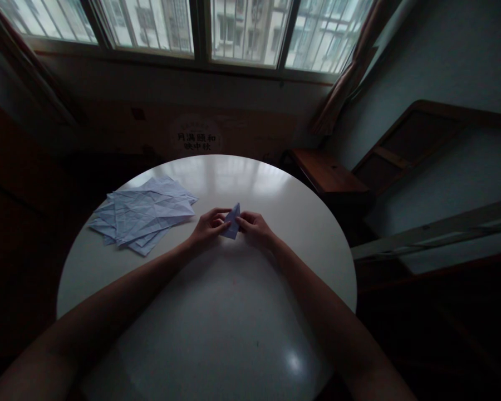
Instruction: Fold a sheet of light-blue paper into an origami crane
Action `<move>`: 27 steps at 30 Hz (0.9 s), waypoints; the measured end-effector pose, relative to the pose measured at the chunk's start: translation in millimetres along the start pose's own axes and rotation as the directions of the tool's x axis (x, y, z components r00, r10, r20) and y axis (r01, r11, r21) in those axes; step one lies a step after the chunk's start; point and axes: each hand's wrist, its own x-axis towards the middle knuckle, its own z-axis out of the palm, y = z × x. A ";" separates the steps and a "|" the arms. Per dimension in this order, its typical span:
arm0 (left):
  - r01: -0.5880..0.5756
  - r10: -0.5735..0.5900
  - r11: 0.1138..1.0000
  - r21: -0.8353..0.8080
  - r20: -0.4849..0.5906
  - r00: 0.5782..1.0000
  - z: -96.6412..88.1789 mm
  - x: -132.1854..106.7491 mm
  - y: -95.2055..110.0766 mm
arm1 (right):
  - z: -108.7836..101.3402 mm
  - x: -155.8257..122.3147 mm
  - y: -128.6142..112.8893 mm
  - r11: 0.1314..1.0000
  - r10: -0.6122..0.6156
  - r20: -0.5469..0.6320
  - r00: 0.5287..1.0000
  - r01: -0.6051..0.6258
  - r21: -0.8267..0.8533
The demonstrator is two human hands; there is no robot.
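A small piece of folded paper [232,224], pale bluish white with a pointed top, is held upright between both hands over the table. My left hand [211,227] pinches its left side, thumb on the near face. From the right, my right hand [254,226] grips the opposite edge with thumb and fingers, the fingertips partly hidden behind the paper. To the left of my left hand lies a loose pile of creased paper sheets [150,211], overlapping at different angles.
The round white table [234,312] has a glossy top. Beyond its right edge stands a brown wooden stool or bench [328,171]. A long cardboard panel with printed characters [196,140] leans under the barred windows [246,30]. Curtains hang at both sides.
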 end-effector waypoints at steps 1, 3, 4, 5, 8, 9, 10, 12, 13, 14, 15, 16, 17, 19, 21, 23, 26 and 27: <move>-0.001 0.001 1.000 0.005 -0.004 1.000 -0.2 0.4 -0.6 | -0.2 -0.2 -0.5 1.000 0.001 0.006 1.000 -0.001 -0.005; -0.003 0.004 1.000 0.011 -0.009 1.000 -0.5 1.0 -1.5 | -0.4 -1.0 -2.5 1.000 -0.004 0.015 1.000 0.004 -0.017; -0.006 0.006 1.000 0.014 -0.010 1.000 -0.7 1.3 -1.8 | -0.3 -1.5 -3.6 1.000 -0.009 0.017 1.000 0.009 -0.022; -0.008 0.009 1.000 0.018 -0.010 1.000 -0.8 1.5 -1.9 | -0.2 -1.8 -4.5 1.000 -0.014 0.017 1.000 0.014 -0.027; -0.013 0.013 1.000 0.024 -0.007 1.000 -1.2 1.6 -2.0 | 0.4 -2.0 -4.9 0.999 -0.017 0.014 1.000 0.018 -0.037; -0.013 0.013 1.000 0.022 -0.007 1.000 -1.1 1.4 -2.1 | 0.6 -1.8 -4.3 0.999 -0.017 0.010 1.000 0.017 -0.037; -0.012 0.012 1.000 0.021 -0.007 1.000 -0.9 1.2 -2.2 | 0.9 -1.4 -3.5 0.999 -0.017 0.003 1.000 0.017 -0.036; -0.007 0.007 1.000 0.021 -0.006 1.000 -0.2 0.7 -2.3 | 1.4 -0.7 -2.1 0.999 -0.019 -0.011 1.000 0.019 -0.035; -0.006 0.006 1.000 0.023 -0.008 1.000 0.4 0.5 -2.1 | 1.7 -0.5 -1.8 0.999 -0.020 -0.017 1.000 0.020 -0.035; -0.005 0.005 1.000 0.023 -0.009 1.000 0.9 0.3 -1.7 | 2.1 -0.5 -1.8 0.999 -0.022 -0.020 1.000 0.021 -0.036; -0.004 0.005 1.000 0.020 -0.011 1.000 1.5 0.3 -1.1 | 2.6 -0.6 -2.1 0.999 -0.023 -0.021 1.000 0.022 -0.036; -0.004 0.004 1.000 0.014 -0.015 1.000 1.9 0.4 -0.5 | 3.2 -0.9 -2.7 0.999 -0.025 -0.027 0.999 0.024 -0.033; -0.006 0.006 1.000 0.008 -0.027 1.000 2.1 0.7 0.2 | 3.9 -1.2 -3.4 0.999 -0.026 -0.033 0.999 0.025 -0.027; -0.013 0.012 1.000 -0.004 -0.071 0.997 2.1 1.4 0.8 | 5.0 -1.7 -4.7 1.000 -0.018 -0.053 0.998 0.018 -0.007; -0.016 0.014 1.000 -0.016 -0.125 0.992 1.6 2.0 0.3 | 5.5 -2.0 -5.3 1.000 -0.003 -0.069 0.998 0.004 0.014; -0.014 0.009 0.999 -0.036 -0.145 0.989 0.9 2.2 -1.0 | 5.0 -1.9 -5.0 1.000 0.004 -0.065 0.998 -0.002 0.022; -0.015 0.007 0.998 -0.056 -0.128 0.992 0.6 1.8 -2.3 | 3.1 -1.6 -3.4 1.000 -0.013 -0.047 0.999 0.014 0.021; -0.017 0.009 0.998 -0.057 -0.122 0.992 0.8 1.5 -2.1 | 2.4 -1.4 -2.7 1.000 -0.019 -0.043 0.999 0.020 0.022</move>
